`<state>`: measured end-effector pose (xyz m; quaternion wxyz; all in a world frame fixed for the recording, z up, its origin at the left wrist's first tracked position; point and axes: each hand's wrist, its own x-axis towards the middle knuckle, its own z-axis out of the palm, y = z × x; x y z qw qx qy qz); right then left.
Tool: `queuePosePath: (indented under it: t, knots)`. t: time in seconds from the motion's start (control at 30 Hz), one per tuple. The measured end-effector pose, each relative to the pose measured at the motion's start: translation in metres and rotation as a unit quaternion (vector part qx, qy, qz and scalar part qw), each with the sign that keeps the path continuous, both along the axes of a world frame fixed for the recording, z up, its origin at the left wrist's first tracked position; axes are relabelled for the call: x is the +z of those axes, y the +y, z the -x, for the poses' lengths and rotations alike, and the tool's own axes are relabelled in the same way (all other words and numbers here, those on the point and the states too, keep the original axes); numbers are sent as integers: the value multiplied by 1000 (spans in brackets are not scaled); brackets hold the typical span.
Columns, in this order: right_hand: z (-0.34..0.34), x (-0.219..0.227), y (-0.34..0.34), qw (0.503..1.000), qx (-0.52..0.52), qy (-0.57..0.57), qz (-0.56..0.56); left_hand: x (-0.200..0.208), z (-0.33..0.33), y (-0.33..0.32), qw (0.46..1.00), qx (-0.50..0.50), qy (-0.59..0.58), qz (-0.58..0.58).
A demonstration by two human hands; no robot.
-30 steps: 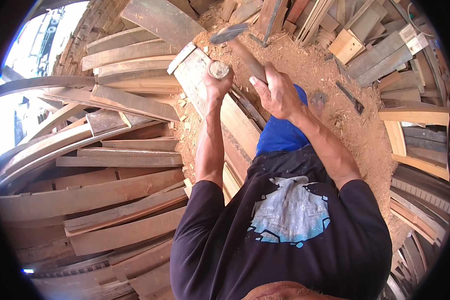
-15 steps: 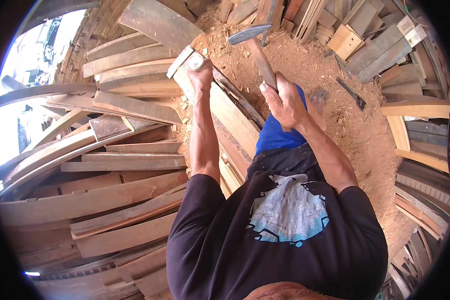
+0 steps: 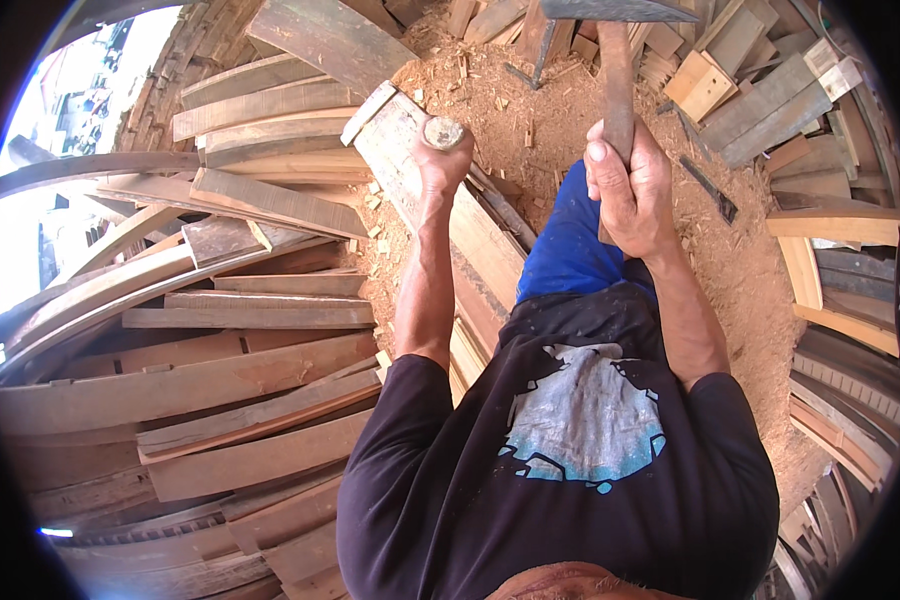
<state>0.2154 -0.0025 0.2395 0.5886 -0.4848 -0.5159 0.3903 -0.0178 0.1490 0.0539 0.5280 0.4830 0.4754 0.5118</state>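
Note:
My left hand [image 3: 442,172] is closed around an upright chisel [image 3: 444,133]. Only the round, pale, worn butt of its handle shows; its blade is hidden below my fist. Under that hand lies a pale wooden workpiece [image 3: 388,128] with a squared far end, on top of a long plank [image 3: 485,245] that runs back toward my body. My right hand [image 3: 633,190] grips a hammer [image 3: 618,85] by its wooden handle. The dark metal head is raised at the top edge of the view, apart from the chisel and to its right.
Stacked boards [image 3: 260,370] fill the left side. Timber offcuts [image 3: 770,110] and curved pieces line the right. Sawdust and chips [image 3: 510,110] cover the ground, where a dark metal bar [image 3: 708,188] lies. My blue-clad leg [image 3: 560,240] is beside the plank.
My right hand has swung the hammer to the right, its head now higher in view and turned. My left hand with the chisel has shifted right, away from the workpiece's far end.

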Motion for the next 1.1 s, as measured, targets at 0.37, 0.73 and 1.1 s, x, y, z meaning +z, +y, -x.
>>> queuePosePath:
  t: [0.37, 0.73, 1.1]
  knots:
    - [27, -51, 21, 956, 31, -290, 26, 12, -1, -22, 981, -3, 187, -48]
    - [43, -76, 12, 977, 29, -211, 6, 14, -6, -29, 980, -17, 185, -65]
    - [25, -50, 12, 977, 62, -184, 92, -46, 18, 19, 980, 196, -3, -37]
